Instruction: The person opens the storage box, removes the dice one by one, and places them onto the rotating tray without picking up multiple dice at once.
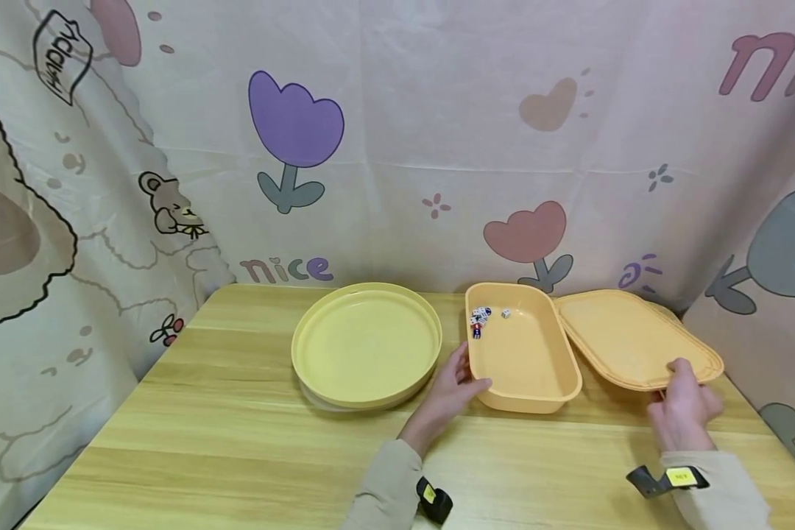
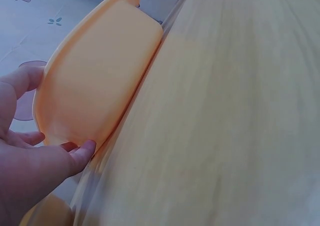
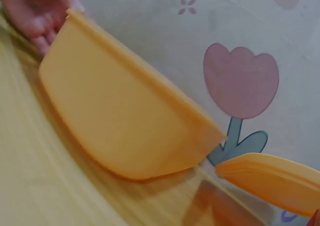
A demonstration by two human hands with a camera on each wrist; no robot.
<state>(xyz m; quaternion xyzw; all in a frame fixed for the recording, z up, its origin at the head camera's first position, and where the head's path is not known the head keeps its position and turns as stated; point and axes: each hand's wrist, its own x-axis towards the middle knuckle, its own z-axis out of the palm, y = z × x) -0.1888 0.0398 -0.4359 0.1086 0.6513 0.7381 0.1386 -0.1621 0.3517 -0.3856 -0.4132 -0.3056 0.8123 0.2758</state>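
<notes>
A rectangular orange plastic tub (image 1: 523, 353) stands right of the table's middle, with several small white and dark dice-like pieces (image 1: 479, 318) at its far left. My left hand (image 1: 452, 386) holds the tub's near left corner, thumb at the near side and fingers along the left wall. The left wrist view shows that hand (image 2: 37, 156) around the tub's end (image 2: 95, 75). To the right, my right hand (image 1: 685, 405) pinches the near edge of a flat orange lid (image 1: 636, 338). In the right wrist view the lid (image 3: 275, 181) shows at lower right; most of the right hand is out of frame.
A round yellow tray-like container (image 1: 367, 350) sits left of the tub on the wooden table (image 1: 238, 442). Part of another yellowish flat piece (image 1: 665, 313) shows behind the lid. A printed curtain (image 1: 397, 147) hangs along the table's back edge.
</notes>
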